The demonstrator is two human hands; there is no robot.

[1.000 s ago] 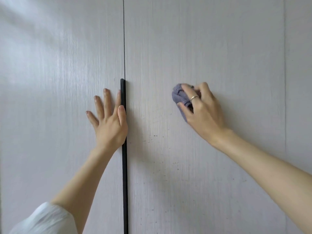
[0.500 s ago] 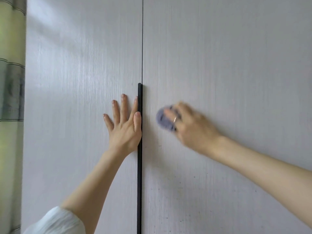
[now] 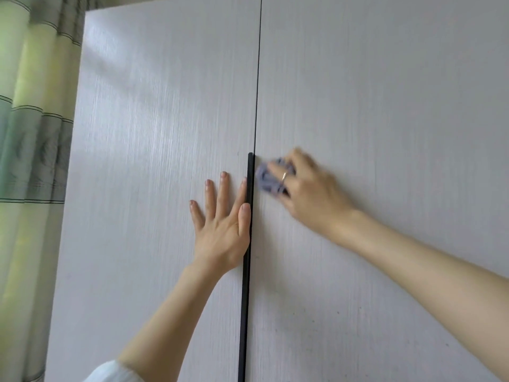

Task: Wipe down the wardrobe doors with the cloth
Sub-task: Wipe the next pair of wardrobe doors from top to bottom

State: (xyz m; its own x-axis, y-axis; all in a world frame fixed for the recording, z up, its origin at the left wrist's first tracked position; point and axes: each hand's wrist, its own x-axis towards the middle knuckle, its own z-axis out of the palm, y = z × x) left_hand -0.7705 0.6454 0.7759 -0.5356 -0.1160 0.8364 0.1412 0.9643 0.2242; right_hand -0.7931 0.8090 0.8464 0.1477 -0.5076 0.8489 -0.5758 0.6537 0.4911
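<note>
At the bottom edge of the left door (image 3: 154, 161), nearest the camera, a white sleeve (image 3: 110, 372) shows, and from it the forearm runs up to the left hand (image 3: 220, 230). That hand lies flat on the left door with fingers straight and spread, holding nothing, thumb along the black handle strip (image 3: 246, 271) at the door's inner edge; judged a brace to keep the door from giving. Farther up and across the seam, the right hand (image 3: 305, 194) grips the cloth (image 3: 268, 179), fingers curled over a bunched blue-grey wad, a ring (image 3: 284, 176) on one finger. Cloth is pressed to the right door (image 3: 385, 133) at its inner edge, just beside the top end of the handle strip; hand and cloth are motion-blurred. The wad is roughly oval, long axis about vertical, parallel to the seam; no clear pointing end can be made out. Step in hand, by judgement: wiping the right door's inner margin. To do it well: keep even pressure, overlap the strokes, run right to the seam without snagging on the strip, then work down toward the dark specks (image 3: 314, 319) on the lower right door. Beyond the left door's outer edge hangs a green striped curtain (image 3: 30, 133).
</note>
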